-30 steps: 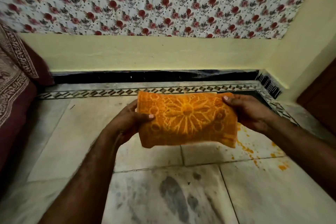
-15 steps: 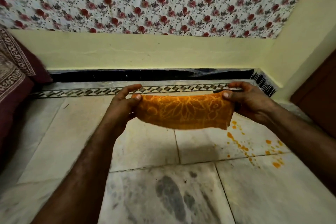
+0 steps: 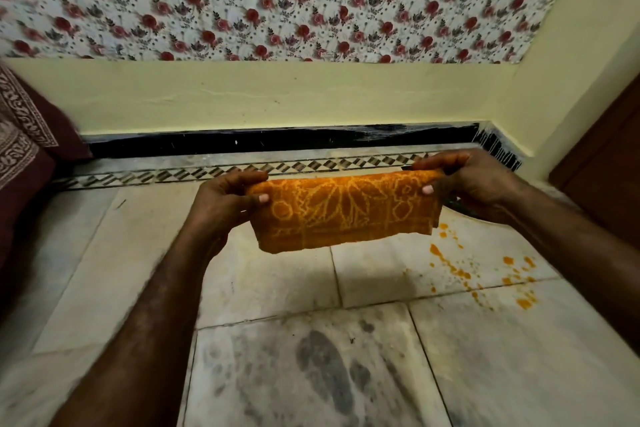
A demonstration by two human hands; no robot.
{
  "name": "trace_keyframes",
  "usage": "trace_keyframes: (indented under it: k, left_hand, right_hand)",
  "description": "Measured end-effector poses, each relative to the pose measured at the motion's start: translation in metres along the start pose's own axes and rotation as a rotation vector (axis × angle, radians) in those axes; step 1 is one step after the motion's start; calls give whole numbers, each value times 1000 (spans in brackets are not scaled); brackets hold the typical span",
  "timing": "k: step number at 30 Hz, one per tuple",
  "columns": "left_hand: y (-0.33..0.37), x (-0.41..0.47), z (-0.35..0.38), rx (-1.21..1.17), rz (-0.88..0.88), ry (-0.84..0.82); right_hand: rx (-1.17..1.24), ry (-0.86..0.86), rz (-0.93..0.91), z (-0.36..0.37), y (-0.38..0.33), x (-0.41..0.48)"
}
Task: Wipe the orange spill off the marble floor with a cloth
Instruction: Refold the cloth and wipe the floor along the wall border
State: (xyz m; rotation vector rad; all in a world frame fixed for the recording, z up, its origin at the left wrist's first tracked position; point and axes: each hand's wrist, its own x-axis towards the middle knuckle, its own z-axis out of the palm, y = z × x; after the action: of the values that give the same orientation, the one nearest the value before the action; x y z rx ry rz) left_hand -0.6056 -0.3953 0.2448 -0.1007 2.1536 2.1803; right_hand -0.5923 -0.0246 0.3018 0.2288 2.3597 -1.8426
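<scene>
Cloth [image 3: 343, 211] above floor [image 3: 277, 288], spill [image 3: 460, 274] lower right

Orange spill [image 3: 464, 274] spatters the pale, grey-veined marble floor [image 3: 277, 288].

Two hands: a left hand [image 3: 221, 208] and a right hand [image 3: 478, 184]; two bare forearms [image 3: 145, 322]; one orange cloth [image 3: 343, 215], a single folded piece; one orange spill [image 3: 485, 276], broken into many small drops and blots — too many and too fine to number; one marble floor [image 3: 277, 282], its joints marking off at least five slabs; one chequered border strip [image 3: 166, 176]; one black skirting [image 3: 277, 139]; two yellow painted walls [image 3: 277, 94] meeting in one corner; one band of rose wallpaper [image 3: 277, 0]; one maroon patterned fabric [image 3: 24, 156] at the left edge; one brown door [image 3: 602, 163] at the right edge.
</scene>
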Motion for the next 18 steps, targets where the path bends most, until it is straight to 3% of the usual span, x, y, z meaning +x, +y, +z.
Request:
trace_keyframes:
  k: [4, 8, 10, 16, 18]
  left_hand:
    - [-5, 5, -3, 149, 47, -2]
    - [-6, 9, 5, 769, 234, 98]
    - [-7, 10, 9, 921, 332, 121]
    - [-2, -7, 22, 1001, 350, -149]
    - [-2, -19, 33, 1205, 414, -320]
  right_hand:
    - [-143, 46, -58, -2, -4, -4]
    - [-422, 74, -138, -7, 3, 1]
    - [-464, 101, -138, -7, 5, 3]
    - [-344, 108, -121, -18, 4, 6]
    - [-321, 127, -131, -19, 5, 10]
